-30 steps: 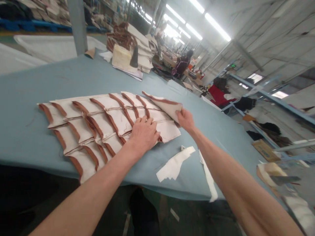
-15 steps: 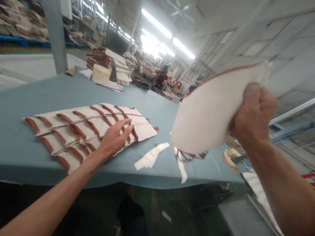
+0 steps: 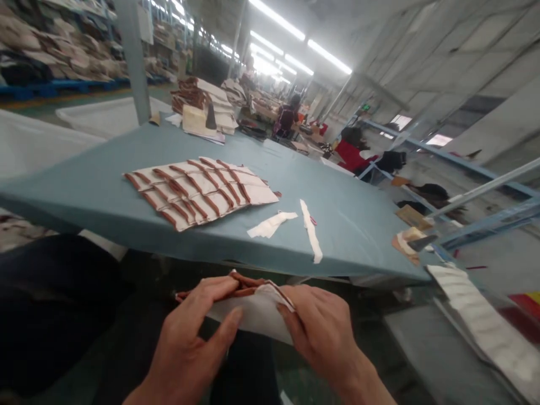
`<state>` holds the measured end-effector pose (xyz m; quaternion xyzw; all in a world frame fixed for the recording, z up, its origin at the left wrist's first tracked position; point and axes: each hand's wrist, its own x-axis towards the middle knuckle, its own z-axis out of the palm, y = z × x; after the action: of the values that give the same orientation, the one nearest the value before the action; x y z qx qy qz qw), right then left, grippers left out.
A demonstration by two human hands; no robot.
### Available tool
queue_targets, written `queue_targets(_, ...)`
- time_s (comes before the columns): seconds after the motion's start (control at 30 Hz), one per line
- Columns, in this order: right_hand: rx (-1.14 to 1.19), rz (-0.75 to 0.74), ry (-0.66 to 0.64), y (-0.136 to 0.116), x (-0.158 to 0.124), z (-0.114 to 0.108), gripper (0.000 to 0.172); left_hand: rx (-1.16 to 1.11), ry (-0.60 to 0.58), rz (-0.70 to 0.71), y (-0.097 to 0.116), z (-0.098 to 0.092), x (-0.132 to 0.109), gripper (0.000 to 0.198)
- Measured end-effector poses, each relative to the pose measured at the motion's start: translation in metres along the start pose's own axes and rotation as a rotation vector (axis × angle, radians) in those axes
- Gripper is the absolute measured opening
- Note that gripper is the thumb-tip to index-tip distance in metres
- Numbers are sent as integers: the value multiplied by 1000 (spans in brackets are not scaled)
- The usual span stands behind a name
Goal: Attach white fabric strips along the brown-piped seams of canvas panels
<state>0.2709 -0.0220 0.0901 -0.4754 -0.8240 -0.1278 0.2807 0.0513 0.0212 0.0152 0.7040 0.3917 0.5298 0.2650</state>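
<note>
1. White on its broad face and brown along its upper edge, the panel (image 3: 257,318) is low in front of the near side of the bench (image 3: 358,236), apart from it, between the two hands.
2. For the progress, we judge that the handling of this one panel is under way: it is off the bench and partly bent, so we do not see its full shape.
3. On the bench lies an overlapping spread of similar pieces (image 3: 202,191), which no hand touches. We judge that these are waiting, but we cannot tell if any of them was already worked.
4. The left hand (image 3: 192,332) has a narrow grip on the panel: the thumb lies along the near white face, and the fingers bend over the upper edge.
5. The right hand (image 3: 323,320) also holds the panel closely, at its other end, with the thumb on the near side and the fingers behind.
6. Both hands come from below and turn inward, facing each other, with the bent panel between them.
7. Near the spread, we see a wide white scrap (image 3: 272,225) and a narrow white strip (image 3: 312,239), both lying flat on the bench.
</note>
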Motion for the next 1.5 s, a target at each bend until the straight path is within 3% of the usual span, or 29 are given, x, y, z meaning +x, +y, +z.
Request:
queue_targets(0.13, 57, -18, -58, -17, -16, 21, 42, 50, 0, -56, 2, -9, -25, 18)
queue_targets(0.27, 108, -26, -99, -30, -33, 40, 40, 15, -187, -167, 19, -18, -33, 13)
queue_targets(0.37, 148, -12, -181, -40, -45, 52, 35, -19, -312, -332, 33, -26, -31, 20)
queue_targets(0.47, 271, 44, -231, -51, -54, 55, 30, -36, -415, -398, 40, -34, -31, 30)
queue_targets(0.53, 487, 164, -229, -59, -58, 52, 28, -43, -465, -412, 41, -38, -35, 31)
queue_targets(0.73, 1299, 869, -376, -76, -57, 51, 47, -66, -499, -480, 42, -37, -48, 26)
queue_targets(0.83, 1513, 972, -418, -74, -54, 57, 55, -37, -483, -469, 45, -35, -49, 26)
queue_targets(1.0, 1755, 1004, -513, -65, -55, 63, 61, -48, -482, -453, 46, -36, -47, 24)
queue_targets(1.33, 1717, 989, -498, -61, -64, 73, 49, -73, -545, -568, 41, -33, -44, 28)
queue_targets(1.5, 1346, 839, -444, -57, -61, 65, 21, -96, -570, -561, 38, -35, -41, 25)
